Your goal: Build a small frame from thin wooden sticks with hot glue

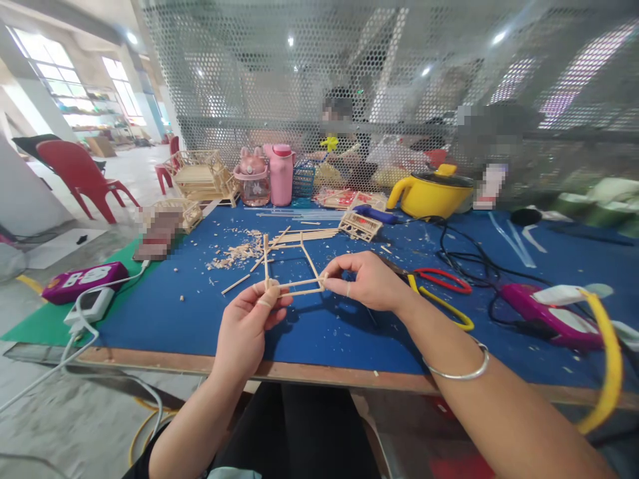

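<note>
My left hand and my right hand hold up a small frame of thin wooden sticks over the blue table mat. The left hand pinches the frame's near left corner, where an upright stick rises. At the near right corner the right hand's fingertips are closed on the sticks. A silver bangle circles my right wrist. Behind the frame lie loose sticks and a pile of wood shavings.
Yellow-and-red-handled pliers and a purple tool with black cables lie at the right. A yellow pot, pink bottles and finished stick models stand at the back. A purple power strip sits left. People sit behind the mesh screen.
</note>
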### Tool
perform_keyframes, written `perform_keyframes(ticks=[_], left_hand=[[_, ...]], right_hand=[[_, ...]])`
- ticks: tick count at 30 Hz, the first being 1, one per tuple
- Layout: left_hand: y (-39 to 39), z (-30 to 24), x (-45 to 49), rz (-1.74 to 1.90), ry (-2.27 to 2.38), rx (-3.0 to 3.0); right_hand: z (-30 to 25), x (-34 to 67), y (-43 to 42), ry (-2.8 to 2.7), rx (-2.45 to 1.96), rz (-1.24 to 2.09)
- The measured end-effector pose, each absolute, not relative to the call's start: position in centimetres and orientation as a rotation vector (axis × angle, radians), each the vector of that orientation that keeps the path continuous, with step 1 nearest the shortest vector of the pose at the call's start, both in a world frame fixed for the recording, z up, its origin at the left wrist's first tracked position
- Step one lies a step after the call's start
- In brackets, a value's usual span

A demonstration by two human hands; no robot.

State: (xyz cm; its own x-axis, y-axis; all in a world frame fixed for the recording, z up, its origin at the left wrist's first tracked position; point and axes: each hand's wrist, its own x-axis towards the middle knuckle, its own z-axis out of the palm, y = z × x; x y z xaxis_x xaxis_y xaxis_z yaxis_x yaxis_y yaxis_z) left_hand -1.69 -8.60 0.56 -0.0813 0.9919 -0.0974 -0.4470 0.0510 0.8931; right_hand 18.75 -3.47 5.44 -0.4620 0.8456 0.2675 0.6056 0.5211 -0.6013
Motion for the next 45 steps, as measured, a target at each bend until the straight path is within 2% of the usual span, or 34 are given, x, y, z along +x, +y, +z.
perform_keyframes(ticks=[10,14,21,23,26,29,34,38,41,45], left_hand=[[-8.4,0.8,-1.6,1.388,0.953,0.693],[-7.4,1.2,-1.7,1.236,1.083,0.788],[-5.3,2.4,-4.1,0.768,1.555,1.864],[-5.4,2.8,-4.9,0.756,1.639,2.094],[-5.4,3.6,-5.1,0.936,1.717,2.214],[-4.8,4.6,-3.8,1.000,1.587,2.398],[-2.8,5.8,0.3,0.418,1.417,2.815],[-1.6,5.9,2.1,0.161,1.431,2.778],[-1.1,5.5,1.9,0.126,1.405,2.746],[-0.8,5.0,0.9,0.356,1.384,2.653]], right_hand=[[5.2,18.3,-3.1,-2.179,-1.216,0.613],[4.4,18.6,-2.2,-2.148,-1.283,0.598],[3.2,19.6,-0.9,-2.262,-1.393,0.452],[3.4,19.9,-0.9,-2.323,-1.410,0.449],[4.5,21.6,-0.7,-2.196,-1.475,0.386],[5.8,24.8,-0.4,-1.966,-1.728,0.127],[6.4,28.5,-2.5,-1.899,-2.288,0.082],[5.9,26.4,-6.1,-1.853,-2.215,-0.103],[5.5,25.0,-7.8,-1.975,-2.120,-0.082],[4.5,27.5,-7.8,-1.826,-2.422,-0.303]])
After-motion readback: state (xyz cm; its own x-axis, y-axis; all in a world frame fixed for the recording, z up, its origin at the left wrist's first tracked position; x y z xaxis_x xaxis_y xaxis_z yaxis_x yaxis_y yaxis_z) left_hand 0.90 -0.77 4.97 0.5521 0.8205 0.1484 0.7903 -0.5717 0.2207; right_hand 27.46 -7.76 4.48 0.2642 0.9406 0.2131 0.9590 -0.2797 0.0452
